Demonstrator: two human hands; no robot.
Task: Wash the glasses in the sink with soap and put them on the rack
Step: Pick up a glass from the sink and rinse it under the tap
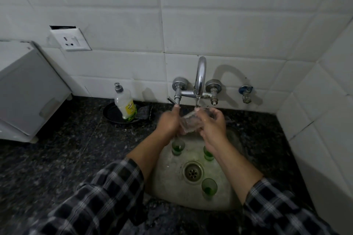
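Observation:
A clear glass [191, 123] is tilted under the tap spout [200, 78], where water runs down. My left hand [169, 121] grips its left side, with a finger up near the left tap handle [176, 99]. My right hand [213, 123] holds its right side. Three green glasses stand in the steel sink [166, 183]: one at the back left [177, 147], one at the back right [207, 153] partly behind my right wrist, one at the front [209, 188] next to the drain [193, 171].
A soap bottle [126, 105] stands in a black dish [112, 115] on the dark granite counter [57, 158], left of the tap. A white appliance [24, 91] fills the far left. A small valve [246, 92] and tiled walls close the back and right.

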